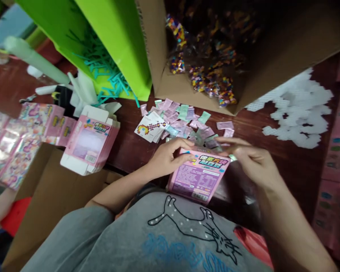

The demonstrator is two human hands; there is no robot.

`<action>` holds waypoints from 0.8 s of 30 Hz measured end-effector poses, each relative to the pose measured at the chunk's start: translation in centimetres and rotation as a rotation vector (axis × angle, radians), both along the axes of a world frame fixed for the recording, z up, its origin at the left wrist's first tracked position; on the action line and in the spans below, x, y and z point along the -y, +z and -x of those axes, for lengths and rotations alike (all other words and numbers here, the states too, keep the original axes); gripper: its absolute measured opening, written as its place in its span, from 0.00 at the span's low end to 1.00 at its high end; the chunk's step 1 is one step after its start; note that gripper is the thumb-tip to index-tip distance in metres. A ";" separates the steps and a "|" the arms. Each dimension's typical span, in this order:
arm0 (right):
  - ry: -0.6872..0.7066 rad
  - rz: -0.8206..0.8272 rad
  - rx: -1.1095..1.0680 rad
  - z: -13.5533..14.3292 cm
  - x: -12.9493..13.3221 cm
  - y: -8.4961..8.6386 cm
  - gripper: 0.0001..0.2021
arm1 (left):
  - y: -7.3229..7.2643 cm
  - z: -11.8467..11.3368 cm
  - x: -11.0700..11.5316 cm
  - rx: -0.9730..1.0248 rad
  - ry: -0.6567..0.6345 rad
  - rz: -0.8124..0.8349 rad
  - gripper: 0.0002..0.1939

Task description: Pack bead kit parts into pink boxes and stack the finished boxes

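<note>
A pink and purple printed box (pixel 200 175) is held upright near my body, its printed panel facing up toward me. My left hand (pixel 174 156) grips its upper left edge, thumb on the front panel and fingers behind. At the box's top right corner is my right hand (pixel 245 153), its fingers bent and touching the top edge; a small shiny item shows beside the fingertips, too small to name. Just beyond the box lies a pile of small pastel packets (pixel 184 117). White cards (pixel 150 128) with a pixel picture lie left of the pile.
Flattened pink cartons (pixel 92 139) are stacked at left, near wrapped pink boxes (pixel 34 132). Beyond stand a green container (pixel 121 49) of teal strips and a cardboard box (pixel 164 81) holding bags of colourful pieces. White hexagonal sheets (pixel 303 113) lie at right. Someone's arm shows at far left.
</note>
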State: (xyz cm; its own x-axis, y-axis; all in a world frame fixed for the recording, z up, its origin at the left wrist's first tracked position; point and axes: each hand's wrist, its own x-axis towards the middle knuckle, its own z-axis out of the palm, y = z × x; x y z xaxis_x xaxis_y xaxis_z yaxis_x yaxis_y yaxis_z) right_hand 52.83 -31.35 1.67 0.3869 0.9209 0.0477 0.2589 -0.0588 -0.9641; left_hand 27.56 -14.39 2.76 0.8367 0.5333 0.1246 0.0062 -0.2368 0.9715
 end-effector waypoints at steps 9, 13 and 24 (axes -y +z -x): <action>0.737 -0.131 0.639 9.1 -24.2 -0.6 0.22 | -0.8 13.3 -1.6 0.115 0.528 0.131 0.17; 1.010 0.049 0.962 13.6 -29.7 0.4 0.27 | -4.4 18.9 -1.9 0.007 0.796 0.296 0.24; 0.825 0.180 0.889 9.5 -28.3 0.7 0.11 | -6.2 15.9 -3.2 0.024 0.771 0.380 0.23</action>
